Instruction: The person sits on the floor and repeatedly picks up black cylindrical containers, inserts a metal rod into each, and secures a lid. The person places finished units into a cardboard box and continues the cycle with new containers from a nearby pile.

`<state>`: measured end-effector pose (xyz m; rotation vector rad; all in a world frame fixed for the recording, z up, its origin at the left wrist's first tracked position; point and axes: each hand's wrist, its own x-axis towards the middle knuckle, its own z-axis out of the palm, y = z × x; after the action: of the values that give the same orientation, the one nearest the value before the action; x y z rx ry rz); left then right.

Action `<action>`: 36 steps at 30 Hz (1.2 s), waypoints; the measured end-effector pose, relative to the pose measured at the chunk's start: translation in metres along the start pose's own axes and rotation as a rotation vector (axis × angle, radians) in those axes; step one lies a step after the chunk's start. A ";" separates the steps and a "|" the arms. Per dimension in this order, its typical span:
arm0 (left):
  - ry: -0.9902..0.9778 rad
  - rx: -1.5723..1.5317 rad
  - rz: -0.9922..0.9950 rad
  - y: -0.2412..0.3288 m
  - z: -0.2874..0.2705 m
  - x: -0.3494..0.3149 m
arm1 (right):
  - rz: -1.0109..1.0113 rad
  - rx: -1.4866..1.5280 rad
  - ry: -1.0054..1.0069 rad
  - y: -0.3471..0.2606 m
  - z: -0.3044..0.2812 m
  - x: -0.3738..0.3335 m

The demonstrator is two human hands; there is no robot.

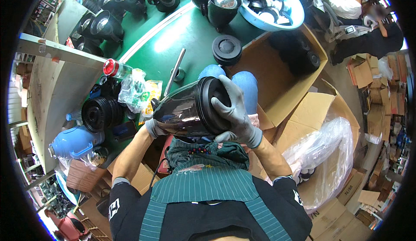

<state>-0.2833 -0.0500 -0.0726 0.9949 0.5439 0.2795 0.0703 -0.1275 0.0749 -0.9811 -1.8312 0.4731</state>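
The right hand [237, 117] clasps the lid [211, 120] of the jar [180, 115], fingers apart. The left hand [156, 128] is mostly hidden; I cannot tell its grip.

The grey-gloved right hand [239, 118] curls with fingers [233, 91] spread, the grey-gloved left hand [154, 129] mostly hidden, bare forearms [132, 155] angled inward.

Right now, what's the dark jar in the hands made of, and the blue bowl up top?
The dark jar looks like glossy plastic or glass: it seems see-through, with bright reflections. The blue bowl is probably smooth plastic, with even colour and rounded rim.
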 end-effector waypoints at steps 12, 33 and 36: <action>0.586 0.802 0.543 0.119 0.074 0.002 | 0.454 0.140 -0.021 -0.007 -0.029 -0.051; 0.519 0.450 0.474 0.078 0.060 -0.013 | 0.334 0.310 0.058 -0.031 0.003 -0.002; 0.457 1.386 0.828 0.156 0.089 -0.019 | 1.140 0.825 0.078 -0.023 -0.001 0.001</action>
<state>-0.2473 -0.0408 0.1036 2.5425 0.7093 0.9434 0.0613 -0.1407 0.0914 -1.2977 -0.6705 1.6652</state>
